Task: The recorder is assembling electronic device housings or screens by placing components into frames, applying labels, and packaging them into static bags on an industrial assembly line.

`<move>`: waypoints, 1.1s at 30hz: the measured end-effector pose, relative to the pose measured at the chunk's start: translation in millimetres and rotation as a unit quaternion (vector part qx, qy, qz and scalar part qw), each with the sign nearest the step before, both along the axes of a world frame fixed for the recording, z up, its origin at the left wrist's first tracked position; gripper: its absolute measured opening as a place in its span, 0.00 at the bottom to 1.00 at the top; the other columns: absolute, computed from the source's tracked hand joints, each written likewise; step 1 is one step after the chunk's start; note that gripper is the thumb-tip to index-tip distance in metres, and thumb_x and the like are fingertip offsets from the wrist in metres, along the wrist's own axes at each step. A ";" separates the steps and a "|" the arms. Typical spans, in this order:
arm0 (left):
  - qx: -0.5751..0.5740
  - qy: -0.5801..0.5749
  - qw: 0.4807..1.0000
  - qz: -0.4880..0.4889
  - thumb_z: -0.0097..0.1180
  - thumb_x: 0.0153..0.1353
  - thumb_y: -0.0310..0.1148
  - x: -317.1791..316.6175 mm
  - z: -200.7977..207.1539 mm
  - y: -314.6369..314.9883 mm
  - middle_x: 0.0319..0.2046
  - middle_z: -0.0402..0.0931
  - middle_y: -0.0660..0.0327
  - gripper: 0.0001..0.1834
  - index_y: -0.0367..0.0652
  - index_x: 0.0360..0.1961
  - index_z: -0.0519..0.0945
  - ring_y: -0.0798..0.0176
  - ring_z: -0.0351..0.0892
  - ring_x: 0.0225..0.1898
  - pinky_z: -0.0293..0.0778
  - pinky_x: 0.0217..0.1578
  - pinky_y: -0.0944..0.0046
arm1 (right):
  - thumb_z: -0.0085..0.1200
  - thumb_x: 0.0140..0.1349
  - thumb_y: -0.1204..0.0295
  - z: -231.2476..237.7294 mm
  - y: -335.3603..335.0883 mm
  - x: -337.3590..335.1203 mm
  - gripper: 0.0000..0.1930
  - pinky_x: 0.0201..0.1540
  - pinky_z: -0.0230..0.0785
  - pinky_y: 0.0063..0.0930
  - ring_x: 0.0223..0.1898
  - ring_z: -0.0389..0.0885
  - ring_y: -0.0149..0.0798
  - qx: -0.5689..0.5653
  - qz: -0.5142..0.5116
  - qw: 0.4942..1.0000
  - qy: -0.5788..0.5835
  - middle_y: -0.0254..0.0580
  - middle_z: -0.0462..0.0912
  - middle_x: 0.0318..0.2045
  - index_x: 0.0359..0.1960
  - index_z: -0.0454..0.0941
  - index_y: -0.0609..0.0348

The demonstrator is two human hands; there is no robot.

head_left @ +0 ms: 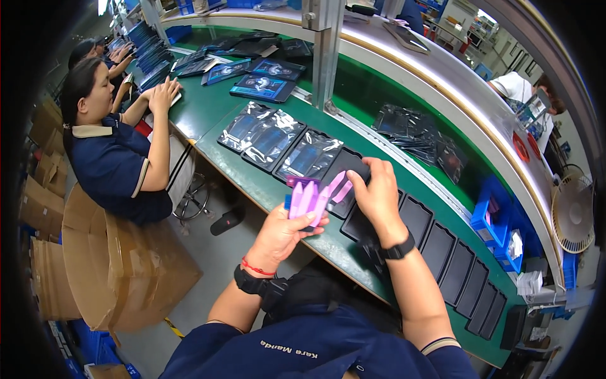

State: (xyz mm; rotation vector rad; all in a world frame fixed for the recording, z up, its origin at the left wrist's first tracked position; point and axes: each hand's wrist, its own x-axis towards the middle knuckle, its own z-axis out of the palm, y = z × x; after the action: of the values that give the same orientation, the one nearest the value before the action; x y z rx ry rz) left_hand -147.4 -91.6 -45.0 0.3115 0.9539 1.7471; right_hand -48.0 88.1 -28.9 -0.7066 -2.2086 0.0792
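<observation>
My left hand (287, 230) is closed around a bunch of flat pink-purple plastic strips (305, 201), with a darker purple piece at their top. It is held just above the bench's front edge. My right hand (380, 196) reaches over a black tray (341, 165), thumb and fingers apart. Beside its thumb are two pink strips (341, 187); whether the thumb touches them I cannot make out. To the left stand several black trays holding shiny clear bags (309, 155) with dark contents. A row of black trays (437, 254) without bags continues to the right.
Dark printed boxes (260, 87) lie at the bench's far left. Behind the rail is a pile of dark bagged pieces (410, 129). Blue bins (491, 213) and a fan (573, 205) stand right. A co-worker (117, 142) sits left, near a large carton (126, 265).
</observation>
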 end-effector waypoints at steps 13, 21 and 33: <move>0.024 -0.026 0.999 -0.025 0.49 0.63 0.27 23.0 -12.0 31.7 0.40 0.78 0.55 0.14 0.36 0.50 0.72 0.59 0.79 0.38 0.76 0.38 0.61 | 0.61 0.51 0.79 10.9 19.9 76.7 0.09 0.29 0.70 0.21 0.24 0.78 0.28 -0.428 0.097 0.898 -0.032 0.39 0.82 0.24 0.35 0.79 0.67; 0.062 0.035 0.997 0.006 0.54 0.58 0.20 60.5 -6.8 56.2 0.42 0.78 0.59 0.16 0.39 0.49 0.73 0.67 0.79 0.40 0.74 0.42 0.67 | 0.62 0.53 0.70 23.0 -26.3 81.8 0.12 0.28 0.66 0.22 0.24 0.74 0.25 -0.436 0.053 0.898 0.034 0.35 0.78 0.22 0.35 0.78 0.64; 0.049 -0.007 0.998 -0.040 0.51 0.60 0.22 88.7 -3.9 77.0 0.44 0.77 0.59 0.18 0.38 0.53 0.71 0.64 0.78 0.44 0.73 0.48 0.64 | 0.62 0.52 0.71 6.9 7.0 159.6 0.14 0.30 0.67 0.27 0.26 0.75 0.37 -0.069 -0.094 0.993 -0.035 0.41 0.77 0.23 0.37 0.77 0.66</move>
State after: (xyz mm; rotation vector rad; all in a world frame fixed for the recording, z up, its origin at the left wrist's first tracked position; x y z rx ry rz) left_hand -58.8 -14.6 -48.9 0.3957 0.8353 1.7229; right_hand 111.6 95.1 -22.0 -1.0048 -2.2063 0.1139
